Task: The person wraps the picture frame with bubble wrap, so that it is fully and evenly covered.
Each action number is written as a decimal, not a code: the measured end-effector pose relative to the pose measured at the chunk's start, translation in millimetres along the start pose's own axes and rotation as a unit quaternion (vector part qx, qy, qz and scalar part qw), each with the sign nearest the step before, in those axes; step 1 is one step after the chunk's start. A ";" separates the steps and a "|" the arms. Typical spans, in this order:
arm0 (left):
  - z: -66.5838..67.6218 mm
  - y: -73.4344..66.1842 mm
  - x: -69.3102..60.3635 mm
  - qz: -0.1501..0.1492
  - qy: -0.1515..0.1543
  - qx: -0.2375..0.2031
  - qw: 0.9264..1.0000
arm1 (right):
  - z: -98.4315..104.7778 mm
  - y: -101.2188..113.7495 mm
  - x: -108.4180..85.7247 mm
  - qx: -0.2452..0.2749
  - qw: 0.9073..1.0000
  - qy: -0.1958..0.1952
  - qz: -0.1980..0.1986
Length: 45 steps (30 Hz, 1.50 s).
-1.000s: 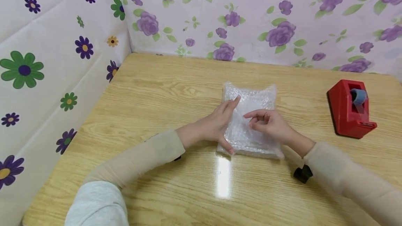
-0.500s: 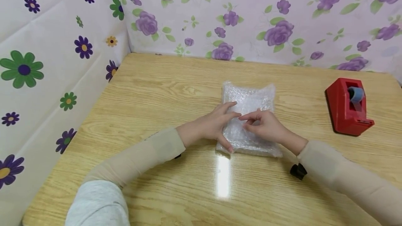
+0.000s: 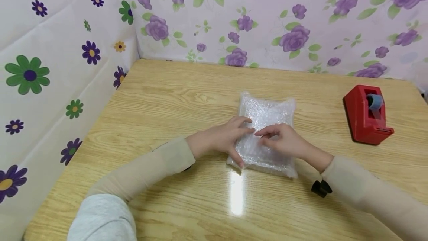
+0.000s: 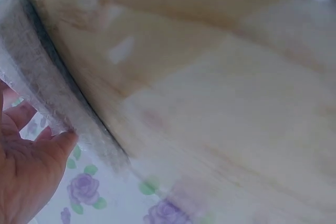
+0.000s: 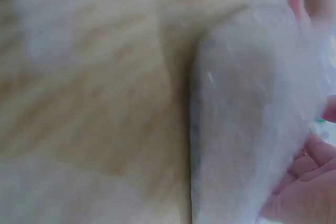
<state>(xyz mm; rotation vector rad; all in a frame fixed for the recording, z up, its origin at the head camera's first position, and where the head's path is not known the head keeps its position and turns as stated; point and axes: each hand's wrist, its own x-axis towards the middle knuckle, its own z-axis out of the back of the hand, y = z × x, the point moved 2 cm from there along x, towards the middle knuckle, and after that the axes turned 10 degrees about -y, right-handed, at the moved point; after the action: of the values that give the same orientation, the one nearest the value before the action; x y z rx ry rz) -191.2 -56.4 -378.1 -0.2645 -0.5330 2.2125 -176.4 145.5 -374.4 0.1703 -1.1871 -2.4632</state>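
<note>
A flat, squarish package in clear bubble wrap (image 3: 267,111) lies on the wooden table, its contents hidden by the cloudy wrap. My left hand (image 3: 222,137) rests over its left side with the fingers spread and the thumb at the near left corner. My right hand (image 3: 285,142) is over the middle of the package, index finger and thumb bent toward the wrap, close to the left fingertips. Whether these fingers pinch a bit of film is too small to tell. In the left wrist view, the left thumb touches the wrap's edge; the right wrist view is blurred.
A red tape dispenser (image 3: 366,116) with a blue-cored roll stands at the right of the table (image 3: 174,92). Flowered cloths hang behind and at the left. A black camera mount (image 3: 321,189) hangs beneath the right wrist.
The left fingers have drawn in and bent toward the right hand. My right hand has shifted slightly left. The package has turned a little and come slightly nearer.
</note>
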 end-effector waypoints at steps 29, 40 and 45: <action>-8.4 5.9 -3.5 -0.017 -0.001 0.010 1.000 | 75.4 -96.7 49.4 0.115 0.968 -0.087 -0.208; -4.2 0.5 1.7 -0.031 0.006 0.022 0.999 | 78.3 -86.2 68.0 0.005 0.979 -0.069 -0.193; -1.9 0.2 2.1 -0.032 0.000 0.030 0.999 | 81.4 -84.1 67.6 -0.026 0.976 -0.070 -0.203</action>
<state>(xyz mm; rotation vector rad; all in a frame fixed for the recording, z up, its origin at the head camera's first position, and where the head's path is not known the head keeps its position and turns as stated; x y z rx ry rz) -192.0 -54.4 -379.9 -0.2138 -0.4675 2.1615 -285.9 224.2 -383.7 0.2506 -1.2438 -2.9000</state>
